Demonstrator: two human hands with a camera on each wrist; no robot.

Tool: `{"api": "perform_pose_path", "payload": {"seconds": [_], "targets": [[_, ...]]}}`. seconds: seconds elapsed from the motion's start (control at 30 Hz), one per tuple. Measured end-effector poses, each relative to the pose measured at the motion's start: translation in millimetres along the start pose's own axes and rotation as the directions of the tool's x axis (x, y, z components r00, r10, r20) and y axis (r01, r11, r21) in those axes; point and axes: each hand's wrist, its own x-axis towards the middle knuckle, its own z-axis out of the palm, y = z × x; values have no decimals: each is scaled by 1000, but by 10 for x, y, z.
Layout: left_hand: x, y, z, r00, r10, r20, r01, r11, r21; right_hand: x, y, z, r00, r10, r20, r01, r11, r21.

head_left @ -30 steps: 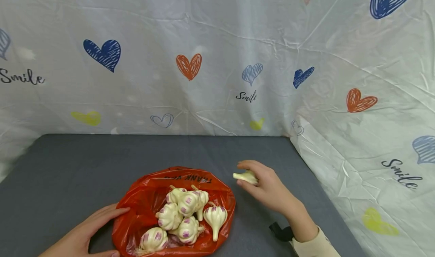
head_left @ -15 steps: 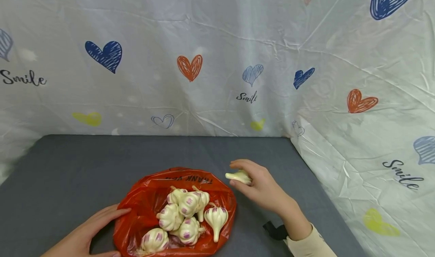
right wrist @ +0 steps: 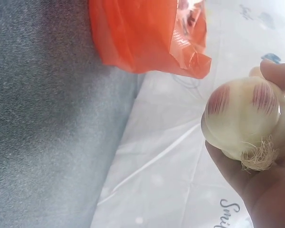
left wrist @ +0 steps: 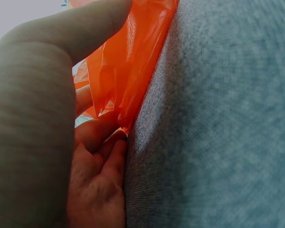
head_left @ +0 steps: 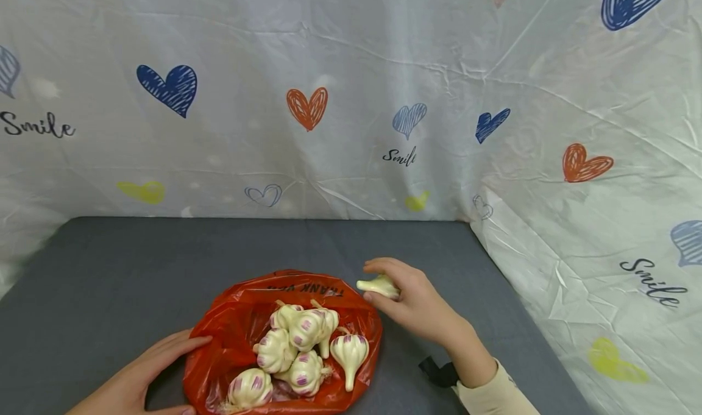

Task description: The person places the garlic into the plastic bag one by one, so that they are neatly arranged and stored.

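A red plastic bag (head_left: 219,311) stands with its mouth spread on the dark grey table, and several white garlic bulbs with purple streaks (head_left: 274,351) lie inside. My left hand (head_left: 137,369) rests against the bag's left side, index finger stretched along it and thumb lower down. In the left wrist view, fingers and thumb touch the red plastic (left wrist: 133,57). Just beyond the bag's right rim, my right hand (head_left: 419,299) grips one garlic bulb (head_left: 381,286) between thumb and fingers, its stem pointing left. The right wrist view shows that bulb's rooty base (right wrist: 260,154).
A grey cloth-covered table (head_left: 164,250) extends behind and beside the bag. A pale curtain printed with hearts and "Smile" (head_left: 351,171) hangs along its back and right edges. A black strap (head_left: 439,372) sits by the right wrist.
My right hand has moved left with the garlic bulb, closer to the bag's right rim. My left hand, the bag and the bulbs inside have stayed in place.
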Motion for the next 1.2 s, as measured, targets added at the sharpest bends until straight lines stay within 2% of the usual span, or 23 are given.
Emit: {"api": "perform_pose_path", "payload": {"seconds": [0.23,0.5,0.83,1.03,1.2], "targets": [[-12,-8,-2,1000,-9,-9,9,1000,9,42,-34,23,1000,-26,5,26,999,27],[-11,-30,23,996,76,-38,-75,997,27,90,-78,79,999,-39,36,37,998,49],[-16,9,11,999,22,-24,-22,1000,11,104,-91,185,994,-85,75,79,994,78],[-21,52,-3,999,41,-31,-40,999,22,98,-111,216,994,-60,93,52,995,88],[-21,41,4,998,45,-36,-44,999,30,97,-123,238,993,-71,96,61,994,95]]}}
